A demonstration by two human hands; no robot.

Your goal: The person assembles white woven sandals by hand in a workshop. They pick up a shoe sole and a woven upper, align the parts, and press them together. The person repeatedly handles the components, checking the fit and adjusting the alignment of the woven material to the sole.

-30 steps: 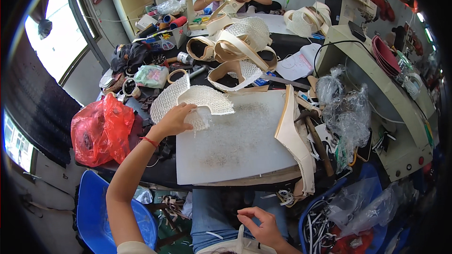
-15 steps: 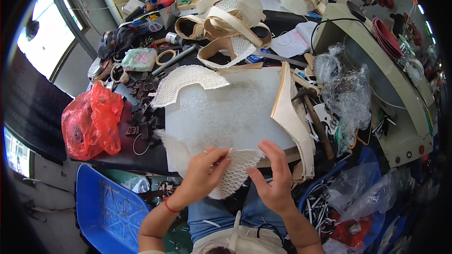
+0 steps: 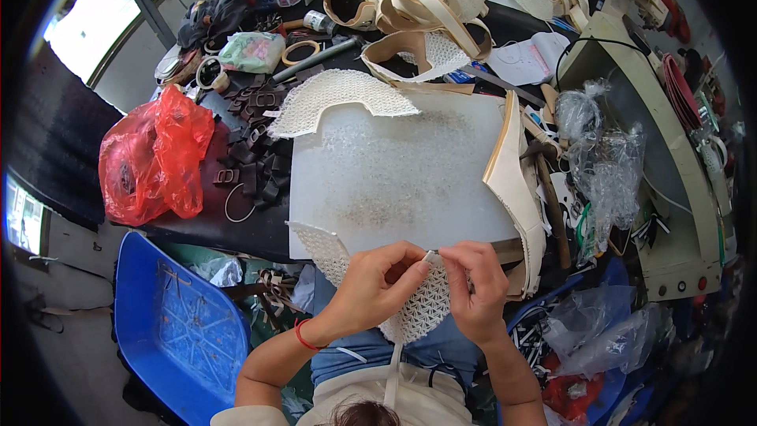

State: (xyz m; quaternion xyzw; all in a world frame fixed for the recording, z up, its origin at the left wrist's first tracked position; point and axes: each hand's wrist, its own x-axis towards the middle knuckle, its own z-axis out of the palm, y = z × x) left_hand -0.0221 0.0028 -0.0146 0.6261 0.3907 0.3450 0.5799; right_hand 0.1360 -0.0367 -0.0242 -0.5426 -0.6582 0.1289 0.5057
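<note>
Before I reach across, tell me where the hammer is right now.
In the head view, the hammer is on the table's right side, between the cream curved piece by the pale board and the crumpled clear plastic.

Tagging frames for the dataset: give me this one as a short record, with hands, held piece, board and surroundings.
left hand: fingers pinching the upper edge of a white woven piece
right hand: fingers at the same edge, close beside the left; exact grip unclear
held piece: partly hidden by the hands, over the person's lap
board: pale, second woven piece over its far left corner
left: red plastic bag
right: curved cream piece, hammer
lower left: blue bin
</note>
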